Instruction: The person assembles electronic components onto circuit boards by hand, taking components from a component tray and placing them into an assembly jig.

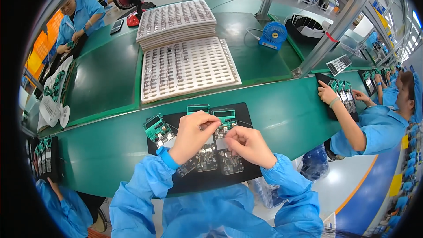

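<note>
Beneath the fingers [214, 127], perhaps touching, lies a circuit board [231, 164].

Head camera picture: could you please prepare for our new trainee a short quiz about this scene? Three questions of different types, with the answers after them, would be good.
1. True or false: in the picture, the blue fan stands to the right of the stack of white trays.
2. What colour is the flat pad directly under the circuit boards, below the person's left hand and right hand?
3. Fill in the blank: the person wears a blue band on the ____ wrist.

Key:
1. True
2. Black
3. left
</note>
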Action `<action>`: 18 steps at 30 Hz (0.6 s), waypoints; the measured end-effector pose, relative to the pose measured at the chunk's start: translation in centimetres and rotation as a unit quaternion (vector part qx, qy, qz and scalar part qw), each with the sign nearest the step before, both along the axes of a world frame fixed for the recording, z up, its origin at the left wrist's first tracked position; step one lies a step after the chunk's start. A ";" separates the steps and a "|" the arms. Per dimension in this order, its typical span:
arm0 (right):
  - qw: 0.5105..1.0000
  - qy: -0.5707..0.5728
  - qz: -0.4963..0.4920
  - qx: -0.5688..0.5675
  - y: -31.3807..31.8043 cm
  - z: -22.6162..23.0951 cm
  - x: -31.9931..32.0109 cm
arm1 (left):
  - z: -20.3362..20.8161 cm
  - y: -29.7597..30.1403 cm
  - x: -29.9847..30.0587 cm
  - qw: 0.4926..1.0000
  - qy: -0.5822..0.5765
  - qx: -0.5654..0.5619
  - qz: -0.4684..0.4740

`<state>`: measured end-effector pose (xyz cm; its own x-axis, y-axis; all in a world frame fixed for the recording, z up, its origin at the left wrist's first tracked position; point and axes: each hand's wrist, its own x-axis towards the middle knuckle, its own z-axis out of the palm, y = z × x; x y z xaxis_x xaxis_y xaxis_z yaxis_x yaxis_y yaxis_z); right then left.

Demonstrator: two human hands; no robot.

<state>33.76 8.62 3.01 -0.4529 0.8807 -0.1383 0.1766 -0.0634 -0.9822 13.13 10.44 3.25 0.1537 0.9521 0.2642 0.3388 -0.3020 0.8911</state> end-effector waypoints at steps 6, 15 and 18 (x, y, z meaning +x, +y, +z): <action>0.999 0.004 -0.034 -0.031 0.7 -1.9 -0.6 | -2.0 0.8 0.5 0.994 0.084 0.063 0.025; 0.998 -0.026 -0.048 0.003 0.7 -2.2 -0.4 | -2.2 0.4 1.0 0.973 0.176 0.147 0.040; 0.998 -0.005 -0.055 -0.032 0.7 -2.1 -0.3 | -2.5 0.2 1.0 0.957 0.222 0.184 0.025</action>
<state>33.43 9.33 0.90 -0.3528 0.9140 -0.2002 0.1759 -0.1454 -0.9736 14.11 10.68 0.77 0.2848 0.8166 0.5021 0.6817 -0.5408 0.4928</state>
